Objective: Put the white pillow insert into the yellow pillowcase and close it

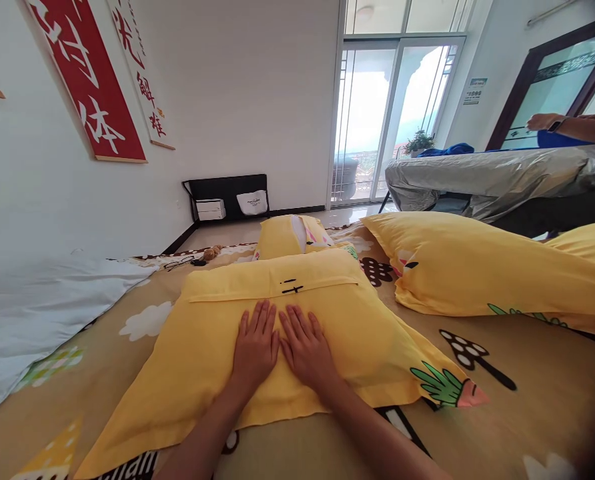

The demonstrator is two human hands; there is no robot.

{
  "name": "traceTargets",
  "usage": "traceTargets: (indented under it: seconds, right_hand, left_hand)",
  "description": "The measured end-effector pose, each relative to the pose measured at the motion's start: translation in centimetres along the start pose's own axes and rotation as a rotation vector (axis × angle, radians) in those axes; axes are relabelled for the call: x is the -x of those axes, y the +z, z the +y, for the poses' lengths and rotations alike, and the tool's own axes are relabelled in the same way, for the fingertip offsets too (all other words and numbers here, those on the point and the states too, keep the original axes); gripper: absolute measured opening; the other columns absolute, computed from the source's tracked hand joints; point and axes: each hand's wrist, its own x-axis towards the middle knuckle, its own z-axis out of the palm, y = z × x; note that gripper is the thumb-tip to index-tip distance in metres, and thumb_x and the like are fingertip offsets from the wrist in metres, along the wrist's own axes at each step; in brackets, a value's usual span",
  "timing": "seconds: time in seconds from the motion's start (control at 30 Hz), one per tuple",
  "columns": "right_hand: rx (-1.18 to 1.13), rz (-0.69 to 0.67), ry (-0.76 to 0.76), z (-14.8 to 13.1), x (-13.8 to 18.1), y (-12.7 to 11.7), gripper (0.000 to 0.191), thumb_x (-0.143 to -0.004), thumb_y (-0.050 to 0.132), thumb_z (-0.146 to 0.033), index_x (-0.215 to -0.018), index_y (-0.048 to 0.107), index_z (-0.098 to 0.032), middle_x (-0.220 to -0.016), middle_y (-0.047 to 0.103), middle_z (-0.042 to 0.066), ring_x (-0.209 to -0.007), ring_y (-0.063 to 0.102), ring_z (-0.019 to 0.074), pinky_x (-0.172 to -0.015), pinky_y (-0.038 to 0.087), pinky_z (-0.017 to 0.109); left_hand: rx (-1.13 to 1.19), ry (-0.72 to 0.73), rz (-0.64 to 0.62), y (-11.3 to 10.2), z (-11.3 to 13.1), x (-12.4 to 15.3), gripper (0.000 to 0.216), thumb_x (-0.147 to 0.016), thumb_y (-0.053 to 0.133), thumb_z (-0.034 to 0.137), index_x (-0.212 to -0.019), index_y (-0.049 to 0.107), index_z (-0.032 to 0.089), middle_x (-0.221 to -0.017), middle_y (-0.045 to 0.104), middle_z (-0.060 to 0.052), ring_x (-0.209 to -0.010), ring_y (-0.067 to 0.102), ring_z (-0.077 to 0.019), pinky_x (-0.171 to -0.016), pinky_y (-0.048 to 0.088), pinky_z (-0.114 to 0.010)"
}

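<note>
A yellow pillow (pixel 187 373) lies flat on the patterned bedding in front of me, its flap seam running across the upper part. My left hand (pixel 256 343) rests palm down on the middle of it, fingers stretched toward the seam. Beside it my right hand (pixel 305 343) also lies flat on the pillow, thumbs almost touching. Neither hand holds anything. A small dark printed mark (pixel 291 287) shows just beyond my fingertips. The pillow's right corner bears a green and pink print (pixel 445 387).
A second yellow pillow (pixel 477 267) lies to the right, a smaller yellow one (pixel 280 237) behind. White cloth (pixel 37 313) covers the left side; glasses (pixel 177 263) lie beyond. A plastic-covered table (pixel 477 173) stands at right, with another person's arm (pixel 577 127) above it.
</note>
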Motion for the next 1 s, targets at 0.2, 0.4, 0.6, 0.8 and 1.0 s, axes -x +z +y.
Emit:
traceTargets:
  seconds: [0.2, 0.4, 0.6, 0.8, 1.0]
  right_hand:
    - [0.048, -0.075, 0.019, 3.8, 3.4, -1.9, 0.06, -0.096, 0.042, -0.034, -0.151, 0.023, -0.02, -0.153, 0.029, 0.009, -0.142, 0.024, 0.0247, -0.115, 0.016, 0.049]
    - [0.125, -0.207, 0.376, 9.5, 10.9, -3.5, 0.075, -0.094, 0.034, -0.053, -0.153, 0.005, -0.016, -0.156, 0.021, 0.013, -0.144, 0.015, 0.0299, -0.111, 0.016, 0.06]
    - [0.11, -0.61, 0.623, 14.3, 16.7, -5.4, 0.088, -0.088, 0.025, -0.066, -0.151, 0.016, -0.006, -0.155, 0.021, 0.016, -0.144, 0.019, 0.0278, -0.113, 0.021, 0.052]
    - [0.09, -0.712, 0.687, 17.2, 19.2, -6.7, 0.081, -0.084, 0.02, -0.057, -0.148, 0.03, -0.009, -0.154, 0.026, 0.009, -0.142, 0.025, 0.0246, -0.114, 0.021, 0.049]
    - [0.056, -0.474, 0.561, 19.6, 24.5, -5.6, 0.059, -0.081, 0.024, -0.046, -0.119, 0.065, -0.027, -0.142, 0.048, 0.008, -0.133, 0.041, 0.0303, -0.105, 0.03, 0.058]
  left_hand:
    - [-0.067, 0.081, -0.054, -1.3, -4.5, 5.8, 0.063, -0.093, 0.042, 0.033, -0.151, 0.022, 0.021, -0.155, 0.026, -0.008, -0.144, 0.019, -0.0239, -0.118, 0.007, -0.047]
    - [-0.14, -0.331, -0.353, -3.1, -11.2, 15.5, 0.079, -0.089, 0.03, 0.056, -0.153, 0.007, 0.015, -0.157, 0.017, -0.011, -0.145, 0.014, -0.0261, -0.114, 0.015, -0.056]
    - [-0.216, -0.449, -0.806, -6.1, -15.0, 19.5, 0.06, -0.084, 0.033, 0.034, -0.14, 0.046, 0.017, -0.156, 0.019, -0.014, -0.145, 0.015, -0.031, -0.108, 0.022, -0.061]
    - [-0.223, -0.508, -0.895, -7.4, -16.3, 21.1, 0.055, -0.085, 0.029, 0.023, -0.135, 0.052, 0.021, -0.156, 0.02, -0.008, -0.144, 0.019, -0.0257, -0.11, 0.017, -0.061]
    - [-0.205, -0.731, -0.763, -8.0, -16.2, 22.3, 0.057, -0.089, 0.018, 0.022, -0.14, 0.045, 0.018, -0.152, 0.03, -0.006, -0.141, 0.029, -0.0236, -0.111, 0.015, -0.062]
